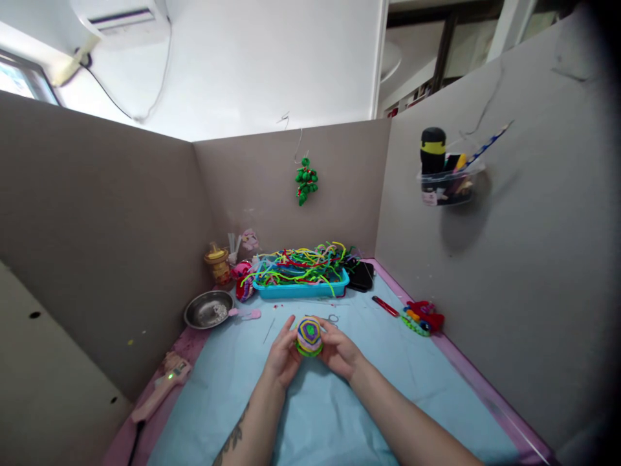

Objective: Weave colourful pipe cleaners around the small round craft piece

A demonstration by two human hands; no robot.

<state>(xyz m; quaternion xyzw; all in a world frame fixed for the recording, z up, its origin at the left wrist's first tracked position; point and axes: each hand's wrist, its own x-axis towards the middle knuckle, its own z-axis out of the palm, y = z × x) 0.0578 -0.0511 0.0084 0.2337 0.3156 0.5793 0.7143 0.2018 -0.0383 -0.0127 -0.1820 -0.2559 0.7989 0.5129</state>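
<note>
Lower centre: left hand (283,356) and right hand (342,351), fingers of both grasping striped multicolored craft piece (309,334) between them, over blue-covered desk (233,382). Lower left: pink glue gun (162,391). Farther, mid-frame: blue tray (301,291) heaped with fuzzy stems (298,265). Beyond: hanging green ornament (306,181).

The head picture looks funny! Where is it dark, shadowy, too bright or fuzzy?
Head view: the far right edge fades to black; head view: a soft shadow lies on the right gray panel below the clear tub; head view: the upper-left window looks washed out; head view: the round piece shows colored bands, but fine texture is fuzzy.
</note>
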